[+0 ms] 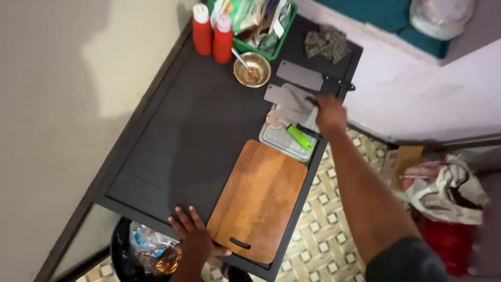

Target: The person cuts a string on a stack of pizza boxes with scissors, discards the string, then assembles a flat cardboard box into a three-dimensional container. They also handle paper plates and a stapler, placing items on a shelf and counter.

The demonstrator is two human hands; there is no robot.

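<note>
A dark bench point(172, 130) is seen from above. The left hand point(194, 237) is spread flat, fingers wide, at the near edge, touching the corner of a wooden cutting board point(258, 201). The right hand point(330, 112) is closed around the handle of a cleaver point(286, 97) lying over a clear tray point(282, 140). A second cleaver point(302, 75) lies just beyond, near a metal bowl point(252, 69) and two red bottles point(212, 34).
</note>
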